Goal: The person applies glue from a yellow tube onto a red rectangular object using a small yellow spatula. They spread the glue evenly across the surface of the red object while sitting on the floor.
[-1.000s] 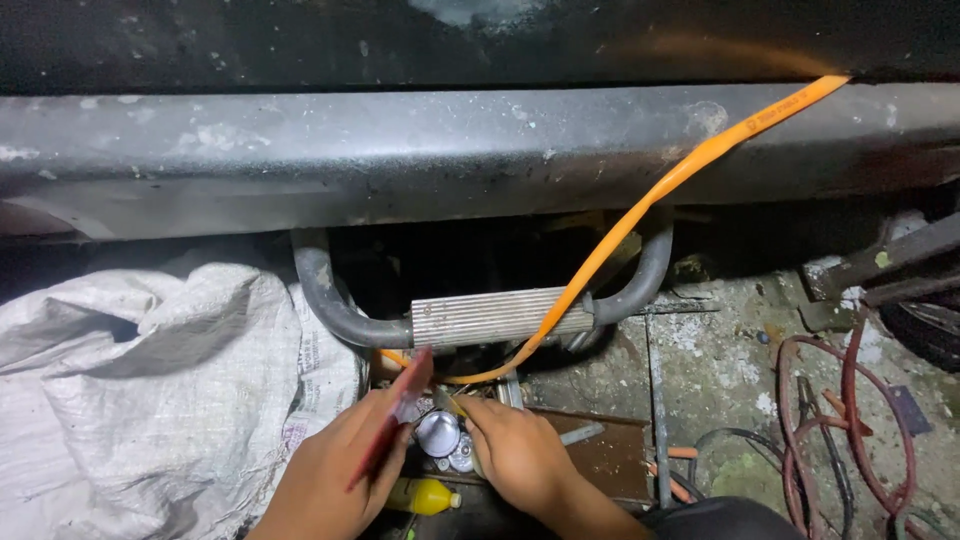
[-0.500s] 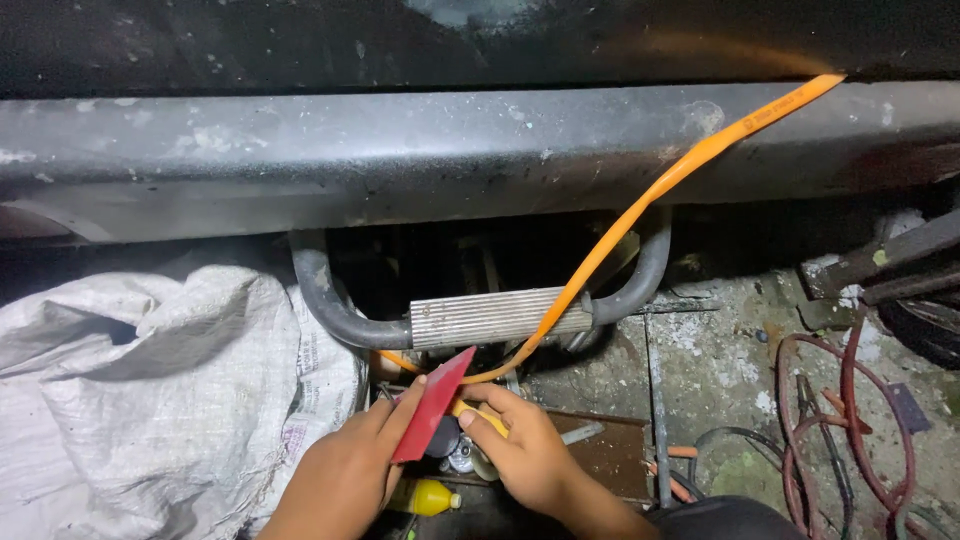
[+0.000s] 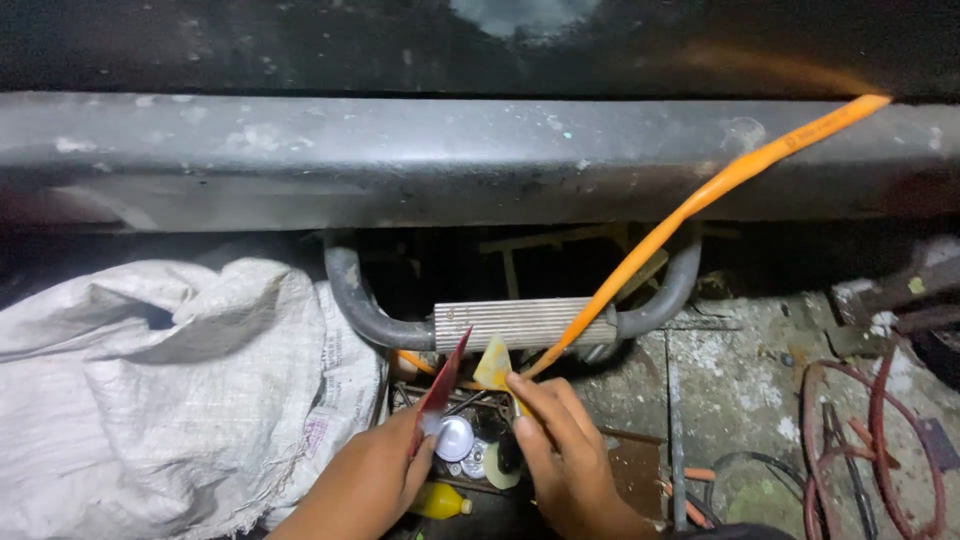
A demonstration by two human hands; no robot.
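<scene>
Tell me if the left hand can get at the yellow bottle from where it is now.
Probably yes. The yellow bottle lies right beside the left hand, just under its wrist, with nothing over it. But that hand already holds a red card, so it would likely have to put it down first.

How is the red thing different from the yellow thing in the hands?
The red piece in the left hand is long, narrow and pointed; the yellow piece in the right hand is shorter and rounder. The red one reaches higher. Both are thin, flat and pinched by fingertips.
</scene>
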